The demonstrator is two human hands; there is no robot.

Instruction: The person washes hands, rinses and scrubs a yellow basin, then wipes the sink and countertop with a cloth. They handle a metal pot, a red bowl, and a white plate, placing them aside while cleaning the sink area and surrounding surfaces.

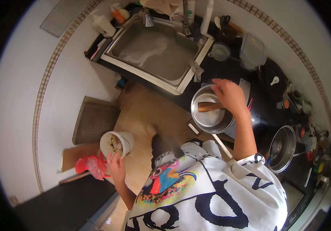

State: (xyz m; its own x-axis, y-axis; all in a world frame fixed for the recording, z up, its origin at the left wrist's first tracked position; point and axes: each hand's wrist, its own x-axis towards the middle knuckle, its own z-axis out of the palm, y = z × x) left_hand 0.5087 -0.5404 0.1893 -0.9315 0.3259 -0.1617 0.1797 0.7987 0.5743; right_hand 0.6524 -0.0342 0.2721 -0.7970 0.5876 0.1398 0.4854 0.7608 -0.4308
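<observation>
A round stainless steel pot [211, 118] stands at the counter's front edge before me. Inside it lies a wooden utensil [208, 106], its other end hidden behind my right hand [229, 93]. The fingers of that hand bend over the pot's far rim; whether they grip anything is hidden. My left hand [116, 166] hangs low on the other side, fingers apart and holding nothing. Its fingertips appear close to the rim of a white bucket [128, 141] with food scraps in it. Just beside that hand is a red plastic bag [87, 163] with a clear wrapper on it.
Cloudy, sudsy water fills part of the steel sink [154, 55]. A glass measuring cup [220, 51] and a clear plastic container [253, 50] stand behind the pot. Another steel pot [282, 148] sits farther right. A dark worktop [67, 205] juts in at lower left.
</observation>
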